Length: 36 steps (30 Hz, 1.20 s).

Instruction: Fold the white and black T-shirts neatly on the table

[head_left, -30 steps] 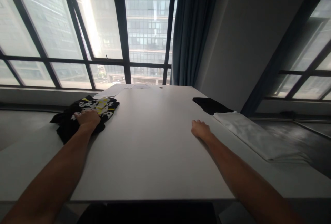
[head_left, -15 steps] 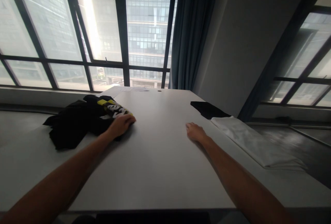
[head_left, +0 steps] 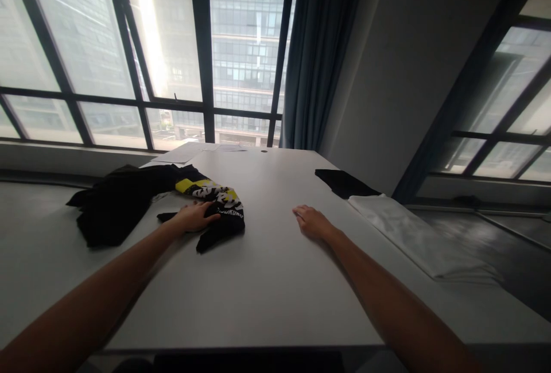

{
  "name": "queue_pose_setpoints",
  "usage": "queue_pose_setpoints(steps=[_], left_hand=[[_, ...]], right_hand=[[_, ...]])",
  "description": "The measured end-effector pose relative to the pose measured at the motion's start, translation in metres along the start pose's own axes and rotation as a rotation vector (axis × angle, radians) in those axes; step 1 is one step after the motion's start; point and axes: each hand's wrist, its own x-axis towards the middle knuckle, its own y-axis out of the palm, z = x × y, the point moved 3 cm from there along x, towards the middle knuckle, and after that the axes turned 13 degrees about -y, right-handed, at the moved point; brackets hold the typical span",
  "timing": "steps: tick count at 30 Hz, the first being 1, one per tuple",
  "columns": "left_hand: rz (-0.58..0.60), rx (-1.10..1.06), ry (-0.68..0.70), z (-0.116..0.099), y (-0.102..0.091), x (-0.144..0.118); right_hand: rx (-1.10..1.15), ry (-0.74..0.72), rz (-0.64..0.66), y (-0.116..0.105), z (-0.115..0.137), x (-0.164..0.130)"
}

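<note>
Clearly, the worktop point(head_left: 267, 292) is the biggest thing here, pale and smooth. Towards the right edge lies the white cloth point(head_left: 415, 238), folded, and on the left the dark heap point(head_left: 114, 206), crumpled. The shirt point(head_left: 226, 212), black with yellow and white print, sits left of centre and meets the heap on its far side. It should handle as light, soft and limp, not fragile, and likely to bunch if lifted from one spot. Its right edge and the flap reaching nearward look the best places to take hold, ideally well apart, so the fabric hangs flat. On the far right is the black cloth point(head_left: 344, 182), touching the white one.

The hands are well apart. The left hand point(head_left: 193, 217) rests on the shirt, thumb away from the fingers, by the look pressing more than gripping. The right hand point(head_left: 313, 222) lies on bare worktop, fingers loosely extended, with nothing visible in it. Papers point(head_left: 176, 154) lie at the far left.

The left hand covers part of the shirt, and whether shirt and heap are one piece is unclear. Collar and sleeves cannot be told apart, folds vanish into the black, and the lettering is only partly readable.
</note>
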Motion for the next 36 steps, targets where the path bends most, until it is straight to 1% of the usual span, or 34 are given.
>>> queue_pose_setpoints(steps=[2,4,6,8,10,11,12,13,14,15,19,21,22,23,24,25,27,28,29,30,31,33,35,36], left_hand=[[0.053,-0.011,0.088,-0.014,0.007,-0.005],[0.079,-0.067,0.196,-0.036,0.01,-0.016],[0.144,-0.168,0.342,-0.058,0.009,-0.03],[0.278,-0.256,0.49,-0.074,0.007,-0.044],[0.427,-0.283,0.587,-0.081,0.002,-0.053],[0.475,-0.279,0.604,-0.081,-0.001,-0.054],[0.498,-0.27,0.606,-0.079,-0.005,-0.053],[0.498,-0.259,0.602,-0.075,-0.009,-0.051],[0.47,-0.248,0.591,-0.071,-0.014,-0.047],[0.415,-0.238,0.573,-0.066,-0.018,-0.042],[0.11,-0.217,0.45,-0.052,-0.033,-0.025],[-0.053,-0.186,0.347,-0.049,-0.037,-0.023],[-0.146,-0.166,0.272,-0.048,-0.038,-0.023],[-0.242,-0.156,0.185,-0.048,-0.039,-0.023],[-0.332,-0.167,0.099,-0.047,-0.04,-0.024],[-0.41,-0.21,0.023,-0.047,-0.04,-0.025],[-0.51,-0.396,-0.074,-0.046,-0.04,-0.027],[-0.528,-0.522,-0.092,-0.047,-0.038,-0.027],[-0.515,-0.655,-0.099,-0.048,-0.036,-0.027],[-0.467,-0.787,-0.098,-0.05,-0.034,-0.028],[-0.38,-0.907,-0.087,-0.054,-0.031,-0.029],[-0.115,-1.085,-0.024,-0.067,-0.023,-0.033],[0.166,-1.157,0.136,-0.084,-0.016,-0.042],[0.27,-1.145,0.246,-0.091,-0.013,-0.047]], right_hand=[[0.016,-0.025,-0.017,0.0,0.006,0.002],[0.064,-0.099,-0.037,0.0,0.017,0.003],[0.159,-0.244,-0.054,-0.001,0.032,0.004],[0.267,-0.42,-0.074,-0.002,0.049,0.002],[0.328,-0.521,-0.104,-0.003,0.06,0.001],[0.33,-0.532,-0.12,-0.004,0.063,0.001],[0.313,-0.515,-0.137,-0.006,0.063,0.001],[0.281,-0.47,-0.158,-0.007,0.061,0.002],[0.24,-0.402,-0.185,-0.01,0.057,0.003],[0.195,-0.322,-0.22,-0.013,0.051,0.004],[0.074,-0.003,-0.388,-0.027,0.025,0.005],[0.103,0.089,-0.452,-0.031,0.017,0.003],[0.144,0.098,-0.469,-0.032,0.016,0.002],[0.2,0.073,-0.467,-0.033,0.018,0.001],[0.268,0.012,-0.442,-0.032,0.022,0.001],[0.344,-0.079,-0.391,-0.031,0.03,0.0],[0.471,-0.275,-0.252,-0.027,0.051,-0.003],[0.497,-0.344,-0.193,-0.025,0.063,-0.005],[0.488,-0.383,-0.156,-0.023,0.074,-0.007],[0.449,-0.393,-0.142,-0.02,0.084,-0.009],[0.397,-0.386,-0.143,-0.018,0.092,-0.009],[0.304,-0.353,-0.17,-0.013,0.102,-0.008],[0.26,-0.327,-0.203,-0.01,0.105,-0.006],[0.253,-0.322,-0.215,-0.009,0.105,-0.004]])
